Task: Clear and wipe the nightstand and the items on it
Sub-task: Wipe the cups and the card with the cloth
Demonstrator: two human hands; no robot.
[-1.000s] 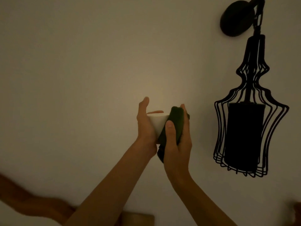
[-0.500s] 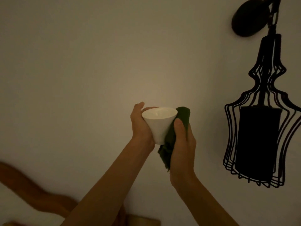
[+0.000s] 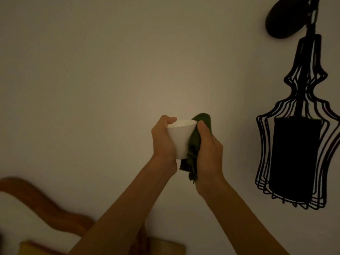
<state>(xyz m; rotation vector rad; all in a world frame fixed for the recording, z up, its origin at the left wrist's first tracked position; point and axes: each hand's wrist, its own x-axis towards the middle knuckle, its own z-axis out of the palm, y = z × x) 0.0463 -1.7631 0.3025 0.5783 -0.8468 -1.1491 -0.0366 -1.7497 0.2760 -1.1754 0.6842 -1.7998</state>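
While left hand [image 3: 162, 142] grips cup [image 3: 181, 138], right hand [image 3: 208, 151] presses cloth [image 3: 195, 144].

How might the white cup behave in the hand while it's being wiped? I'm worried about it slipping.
The white cup looks smooth and glazed, so it may be slippery. It tapers toward its base, so it could slide upward out of the left hand. It looks like thin ceramic, probably light but fragile if dropped. The green cloth, pressed on by the right hand, likely adds friction.
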